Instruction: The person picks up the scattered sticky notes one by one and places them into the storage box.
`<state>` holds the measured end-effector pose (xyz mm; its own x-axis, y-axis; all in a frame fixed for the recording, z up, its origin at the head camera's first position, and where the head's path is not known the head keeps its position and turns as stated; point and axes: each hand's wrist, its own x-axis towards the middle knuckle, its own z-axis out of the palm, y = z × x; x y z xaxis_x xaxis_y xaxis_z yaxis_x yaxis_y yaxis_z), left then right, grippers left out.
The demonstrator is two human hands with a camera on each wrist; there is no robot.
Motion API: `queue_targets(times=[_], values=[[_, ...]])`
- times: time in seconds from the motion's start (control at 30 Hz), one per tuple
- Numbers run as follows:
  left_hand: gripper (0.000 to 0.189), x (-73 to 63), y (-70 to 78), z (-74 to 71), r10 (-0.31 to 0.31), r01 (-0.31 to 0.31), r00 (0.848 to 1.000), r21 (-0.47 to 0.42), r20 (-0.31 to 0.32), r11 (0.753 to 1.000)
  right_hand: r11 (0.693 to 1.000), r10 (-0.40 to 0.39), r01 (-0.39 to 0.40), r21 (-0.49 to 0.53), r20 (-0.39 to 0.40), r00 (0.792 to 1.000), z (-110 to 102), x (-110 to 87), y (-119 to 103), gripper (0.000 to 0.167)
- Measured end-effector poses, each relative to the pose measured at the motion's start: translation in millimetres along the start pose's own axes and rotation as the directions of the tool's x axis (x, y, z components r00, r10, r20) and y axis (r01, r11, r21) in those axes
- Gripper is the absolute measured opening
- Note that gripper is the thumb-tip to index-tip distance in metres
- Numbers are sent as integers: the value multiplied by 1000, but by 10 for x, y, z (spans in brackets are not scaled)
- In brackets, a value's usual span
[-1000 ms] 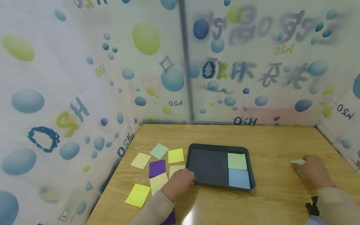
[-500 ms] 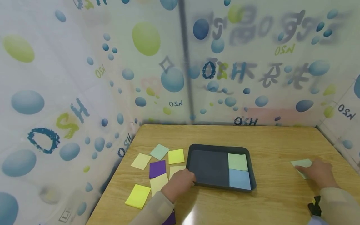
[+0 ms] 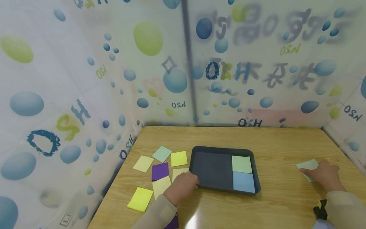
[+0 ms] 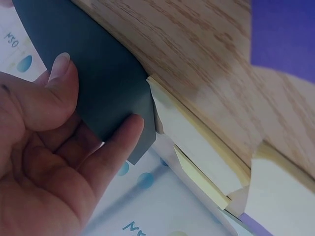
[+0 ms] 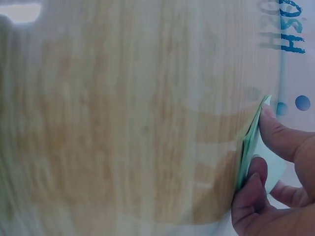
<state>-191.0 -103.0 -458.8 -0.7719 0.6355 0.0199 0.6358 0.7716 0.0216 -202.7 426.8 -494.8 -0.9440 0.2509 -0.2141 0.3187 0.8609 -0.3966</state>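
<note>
- The pale green pad (image 3: pixel 309 165) is sitting at the right side of the wooden table (image 3: pixel 277 141), well apart from the tray (image 3: pixel 214 170); whether it is touching the wood, I cannot tell.
- It is pointing one corner leftward, toward the tray; looking squarish, it is showing no clear long axis.
- The tray is lying flat, its long axis running left to right, the right end slightly nearer the person.
- Compared with a second ago, more of the pad is showing, and the right hand (image 3: pixel 323 174) is sitting slightly farther right; the tray is keeping its place.
- The right hand is pinching the pad between thumb and curled fingers.
- The left hand (image 3: pixel 182 187) is gripping the tray's near left corner, thumb and fingers closed on its wall.
- Inside the tray's right end, a light green pad (image 3: pixel 241 164) is lying behind a blue pad (image 3: pixel 243 182).
- Left of the tray, a purple pad (image 3: pixel 160 171) is lying among yellow, cream and green ones.
</note>
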Motion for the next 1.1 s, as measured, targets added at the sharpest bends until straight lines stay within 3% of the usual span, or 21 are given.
queue_targets(times=[0.1,0.33,0.7,1.1], values=[[10,5,0,7,-1,1,1000,-7,6,1000,996,27,-25,88,-28,999,22,-42,-19,102],[10,-8,20,29,-5,5,1000,-7,8,1000,986,71,-65,151,-38,997,53,-93,-62,92],[8,-37,41,7,-10,10,1000,-6,1,1000,994,-72,84,75,-150,986,-48,-153,-138,58],[6,-30,23,-21,-9,9,1000,-1,-4,1000,992,-101,109,66,-116,988,-208,-215,-363,49]])
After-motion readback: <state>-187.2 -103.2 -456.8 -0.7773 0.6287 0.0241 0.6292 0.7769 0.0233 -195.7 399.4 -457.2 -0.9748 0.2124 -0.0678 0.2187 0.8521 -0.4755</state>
